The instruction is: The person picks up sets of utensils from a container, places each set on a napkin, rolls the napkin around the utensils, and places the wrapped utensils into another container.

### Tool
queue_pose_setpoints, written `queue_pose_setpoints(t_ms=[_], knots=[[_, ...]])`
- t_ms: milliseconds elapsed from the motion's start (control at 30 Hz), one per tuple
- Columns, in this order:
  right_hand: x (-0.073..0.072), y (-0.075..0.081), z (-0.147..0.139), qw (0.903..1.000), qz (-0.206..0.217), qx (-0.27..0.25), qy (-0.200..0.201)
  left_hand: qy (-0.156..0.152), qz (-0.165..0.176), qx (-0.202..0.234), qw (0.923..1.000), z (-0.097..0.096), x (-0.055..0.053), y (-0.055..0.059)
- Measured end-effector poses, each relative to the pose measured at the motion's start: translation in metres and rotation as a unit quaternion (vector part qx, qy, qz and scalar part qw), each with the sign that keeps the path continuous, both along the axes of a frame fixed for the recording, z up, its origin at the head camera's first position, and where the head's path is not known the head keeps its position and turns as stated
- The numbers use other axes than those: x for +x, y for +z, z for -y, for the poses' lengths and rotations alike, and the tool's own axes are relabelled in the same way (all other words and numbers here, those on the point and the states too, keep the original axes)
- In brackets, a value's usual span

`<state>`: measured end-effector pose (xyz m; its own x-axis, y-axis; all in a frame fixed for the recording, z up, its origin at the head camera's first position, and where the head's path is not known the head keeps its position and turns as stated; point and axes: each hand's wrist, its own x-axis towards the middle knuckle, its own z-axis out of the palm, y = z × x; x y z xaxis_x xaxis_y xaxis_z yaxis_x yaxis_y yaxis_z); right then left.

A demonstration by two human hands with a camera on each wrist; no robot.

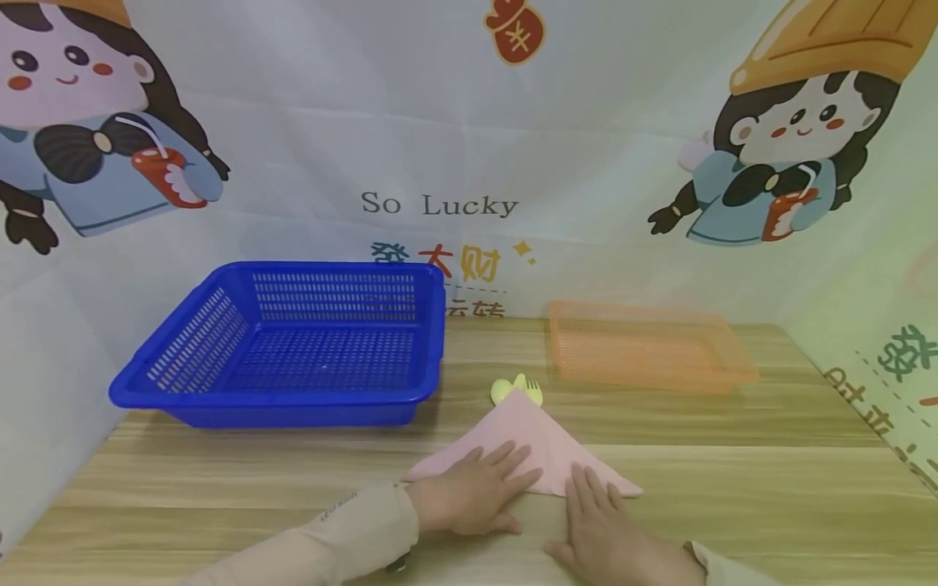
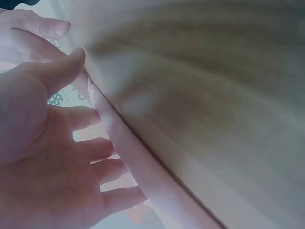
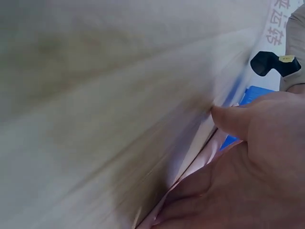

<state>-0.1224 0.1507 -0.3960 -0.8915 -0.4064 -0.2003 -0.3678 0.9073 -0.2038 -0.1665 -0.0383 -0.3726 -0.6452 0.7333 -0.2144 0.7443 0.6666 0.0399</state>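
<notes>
A pink cloth [image 1: 545, 443], folded into a triangle, lies on the wooden table with its peak pointing away from me. My left hand [image 1: 479, 491] rests flat on its left half, fingers straight and spread. The fingers of my right hand [image 1: 608, 533] lie straight on the near edge, right of the middle. Past the peak, the heads of a pale yellow spoon [image 1: 501, 391] and fork [image 1: 533, 391] stick out, with another yellow tip between them; their handles are hidden under the cloth. In the left wrist view, the folded cloth edge [image 2: 138, 152] runs beneath the fingertips.
A large blue plastic basket [image 1: 274, 400] stands at the back left. At the back right sits a shallow orange basket [image 1: 652, 376]. Behind both hangs a white printed curtain [image 1: 454, 146], which also closes off the sides of the wooden table [image 1: 733, 464].
</notes>
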Motion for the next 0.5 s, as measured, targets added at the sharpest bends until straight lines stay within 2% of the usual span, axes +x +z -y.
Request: queue_pose_setpoints(t_ms=[300,433,500], knots=[[0.005,-0.003,-0.020,0.9980,-0.006,0.017,-0.060,0.007,0.013,0.003,0.9999,0.001,-0.001,0.000],[0.006,-0.002,-0.026,0.9953,0.013,0.040,-0.087,0.007,0.019,0.004,0.9998,0.000,-0.001,0.000],[0.006,-0.002,-0.028,0.9936,0.008,0.055,-0.098,0.006,0.020,0.005,0.9998,0.000,-0.002,0.000]])
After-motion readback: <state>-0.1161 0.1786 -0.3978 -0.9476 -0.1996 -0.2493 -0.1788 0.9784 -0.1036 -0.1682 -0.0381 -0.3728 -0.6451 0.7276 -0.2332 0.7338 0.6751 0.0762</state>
